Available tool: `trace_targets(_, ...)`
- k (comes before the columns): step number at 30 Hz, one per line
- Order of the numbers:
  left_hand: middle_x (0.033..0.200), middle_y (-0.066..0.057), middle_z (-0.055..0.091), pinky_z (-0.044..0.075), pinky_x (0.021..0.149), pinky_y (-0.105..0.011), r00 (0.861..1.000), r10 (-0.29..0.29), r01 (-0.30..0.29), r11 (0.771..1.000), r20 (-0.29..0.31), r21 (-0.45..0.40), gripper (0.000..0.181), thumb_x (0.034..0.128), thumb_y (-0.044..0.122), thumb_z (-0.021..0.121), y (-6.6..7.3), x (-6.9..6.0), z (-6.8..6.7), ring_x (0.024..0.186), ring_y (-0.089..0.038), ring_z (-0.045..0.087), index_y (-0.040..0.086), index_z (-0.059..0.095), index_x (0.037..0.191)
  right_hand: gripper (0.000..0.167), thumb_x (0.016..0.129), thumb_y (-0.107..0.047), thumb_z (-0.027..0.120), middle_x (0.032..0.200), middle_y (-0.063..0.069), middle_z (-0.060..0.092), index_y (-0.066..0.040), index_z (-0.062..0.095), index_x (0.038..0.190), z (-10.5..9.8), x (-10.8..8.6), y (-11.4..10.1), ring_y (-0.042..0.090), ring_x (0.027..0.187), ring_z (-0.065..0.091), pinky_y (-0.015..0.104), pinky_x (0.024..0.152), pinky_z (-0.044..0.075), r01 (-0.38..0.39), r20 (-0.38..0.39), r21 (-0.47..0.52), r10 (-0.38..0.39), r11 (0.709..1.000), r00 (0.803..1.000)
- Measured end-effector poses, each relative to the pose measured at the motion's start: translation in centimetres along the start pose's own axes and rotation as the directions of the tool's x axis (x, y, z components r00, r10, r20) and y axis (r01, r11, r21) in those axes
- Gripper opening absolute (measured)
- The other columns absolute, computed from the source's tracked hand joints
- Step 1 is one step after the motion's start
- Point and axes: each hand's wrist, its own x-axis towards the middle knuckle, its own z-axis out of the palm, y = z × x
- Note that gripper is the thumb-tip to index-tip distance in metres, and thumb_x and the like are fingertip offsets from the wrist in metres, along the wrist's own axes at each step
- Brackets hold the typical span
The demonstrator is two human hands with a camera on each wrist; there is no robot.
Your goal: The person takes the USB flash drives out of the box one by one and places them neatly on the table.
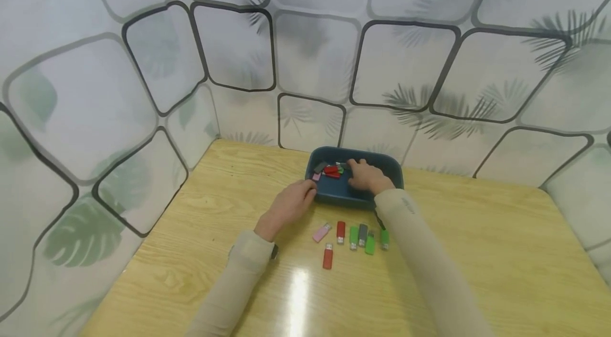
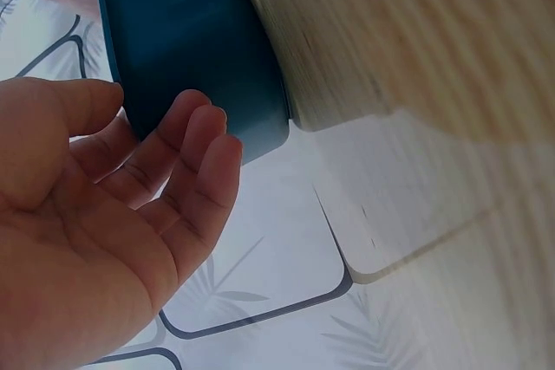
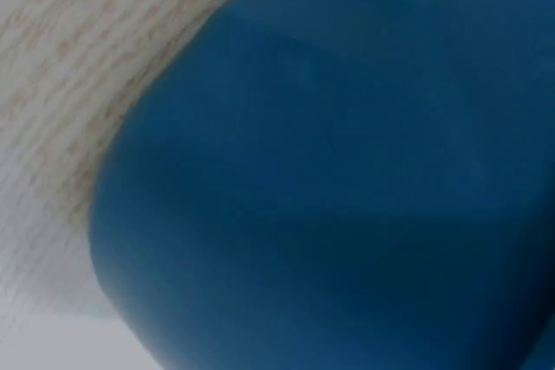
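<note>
A dark blue plastic bin (image 1: 334, 200) stands at the table's back, also filling much of both wrist views. Inside at its left lie several USB flash drives: red ones (image 1: 331, 170), a pink one (image 1: 316, 176), and dark ones (image 1: 320, 167). My right hand (image 1: 366, 175) reaches into the bin, index fingertip at a grey drive near the back wall, thumb spread apart below. It does not appear in the right wrist view. At the bin's front-left corner is my left hand (image 1: 292, 202); its loosely bent fingers (image 2: 204, 179) lie beside the outer wall, thumb tip by the rim.
In front of the bin, several flash drives lie on the wooden table (image 1: 229, 209): pink (image 1: 322, 232), red (image 1: 341, 232), another red (image 1: 328, 256), a grey one (image 1: 363, 235), and green ones (image 1: 353, 238). Patterned fabric walls (image 1: 315, 50) enclose the table's back and sides.
</note>
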Motion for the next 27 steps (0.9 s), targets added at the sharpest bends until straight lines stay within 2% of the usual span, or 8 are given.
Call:
trace_targets(8,0.107,-0.009,0.067,0.053,0.082,-0.038,1.000,-0.001,0.001,1.000,0.004,0.006,0.024,0.1057,0.020,0.049,0.0,-0.1,-0.1,0.093,-0.020,0.064,0.007,0.064,0.119,0.057,0.102,-0.028,0.051,0.148,0.032,0.034,-0.004,0.031,0.150,0.6,0.4,-0.5,0.048,0.123,0.051,0.061,0.095,0.045,-0.034,-0.043,-0.028,0.033,0.999,0.999)
trace_targets(14,0.106,-0.008,0.066,0.053,0.083,-0.038,1.000,0.008,-0.008,1.000,-0.002,-0.004,0.024,0.1058,0.021,0.049,-0.1,-0.1,0.0,0.093,-0.020,0.064,0.007,0.064,0.119,0.055,0.102,-0.028,0.051,0.140,0.032,0.044,0.001,0.037,0.146,1.0,0.9,-1.2,0.047,0.117,0.056,0.058,0.092,0.048,-0.044,-0.107,-0.094,0.034,0.995,0.994)
trace_targets(19,0.105,-0.007,0.066,0.053,0.082,-0.037,1.000,0.010,-0.010,1.000,0.001,0.000,0.023,0.1059,0.021,0.049,-0.2,-0.1,0.0,0.092,-0.019,0.063,0.008,0.064,0.118,0.049,0.102,-0.026,0.053,0.134,0.029,0.051,-0.002,0.043,0.144,1.2,1.3,-1.5,0.044,0.114,0.059,0.056,0.089,0.051,-0.052,-0.145,-0.132,0.033,0.990,0.989)
trace_targets(27,0.103,-0.006,0.066,0.052,0.079,-0.036,1.000,0.013,-0.013,1.000,-0.005,-0.008,0.023,0.1059,0.022,0.049,-0.2,0.0,0.0,0.088,-0.018,0.062,0.008,0.064,0.117,0.040,0.103,-0.021,0.050,0.131,0.028,0.052,-0.005,0.052,0.140,1.3,1.5,-1.4,0.043,0.111,0.060,0.055,0.086,0.052,-0.041,-0.148,-0.155,0.018,0.987,0.989)
